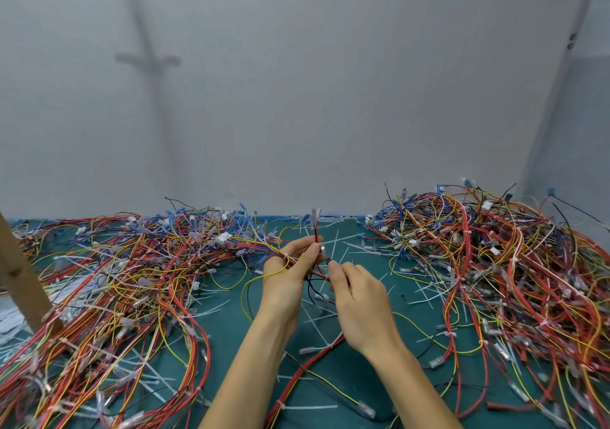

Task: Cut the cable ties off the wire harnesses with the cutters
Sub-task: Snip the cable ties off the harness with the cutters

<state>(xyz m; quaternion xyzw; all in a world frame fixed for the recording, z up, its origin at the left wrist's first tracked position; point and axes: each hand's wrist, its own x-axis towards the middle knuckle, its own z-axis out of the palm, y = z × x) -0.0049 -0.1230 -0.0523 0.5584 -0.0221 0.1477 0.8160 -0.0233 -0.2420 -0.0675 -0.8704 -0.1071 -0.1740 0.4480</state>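
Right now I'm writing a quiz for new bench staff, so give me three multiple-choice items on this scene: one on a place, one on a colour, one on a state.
1. Where do the loose cable ties lie?
A. In a bin
B. On the mat, between the left pile and the right pile
C. On a hook

2. What colour is the mat?
A. Orange
B. Black
C. Teal green

3. What is the left hand doing?
A. Gripping a wire harness above the mat
B. Lying flat on the mat
C. Hanging empty

Answers:
1 B: white ties are scattered over the mat between the piles.
2 C: the bare patches of mat show teal green.
3 A: its fingers curl round the bundle of wires.
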